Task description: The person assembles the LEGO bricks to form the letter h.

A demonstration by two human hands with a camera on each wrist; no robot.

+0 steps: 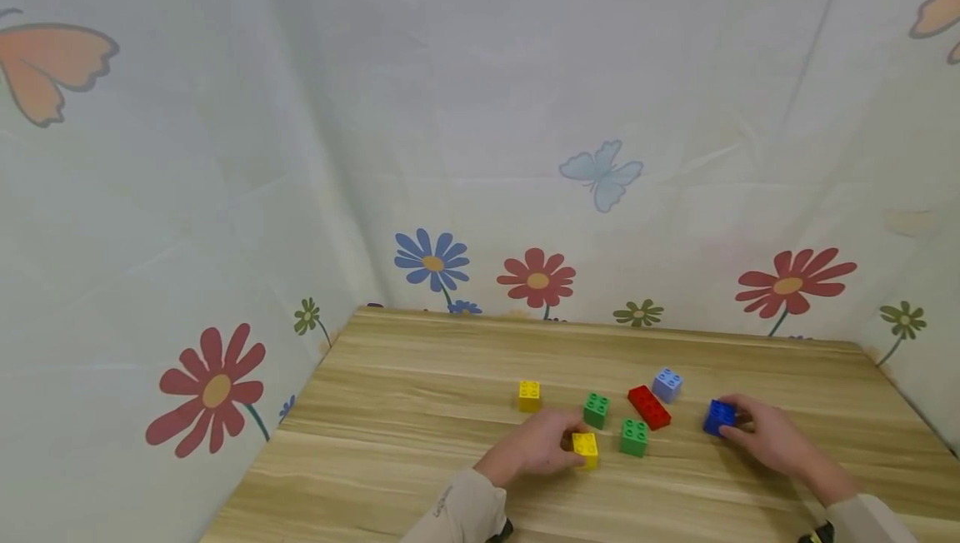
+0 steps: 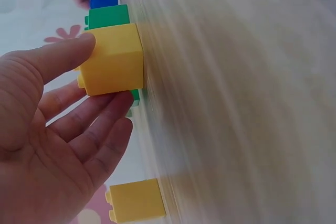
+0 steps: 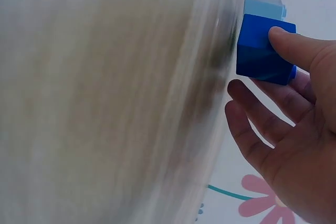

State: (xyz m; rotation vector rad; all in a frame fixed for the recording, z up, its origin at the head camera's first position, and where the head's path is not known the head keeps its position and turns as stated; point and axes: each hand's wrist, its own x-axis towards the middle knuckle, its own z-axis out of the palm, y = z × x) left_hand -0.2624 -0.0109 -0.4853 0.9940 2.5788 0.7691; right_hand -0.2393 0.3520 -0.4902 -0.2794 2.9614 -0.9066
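Note:
My left hand (image 1: 538, 445) pinches a yellow toy brick (image 1: 585, 450) between thumb and fingers on the wooden table. In the left wrist view the thumb presses one side of that yellow brick (image 2: 113, 60) and fingertips touch the other. Farther right, my right hand (image 1: 768, 436) pinches a dark blue brick (image 1: 720, 417). Its thumb lies on one face of the blue brick (image 3: 264, 48) in the right wrist view, with the lower fingers loosely bent. Two green bricks, one nearer (image 1: 633, 438) and one farther (image 1: 596, 410), lie between the hands, near the left one.
A long red brick (image 1: 649, 407) lies between the hands, with a light blue brick (image 1: 667, 385) behind it. Another yellow brick (image 1: 529, 396) stands beyond the left hand. The wooden table (image 1: 360, 443) ends at a flower-printed cloth (image 1: 480, 110).

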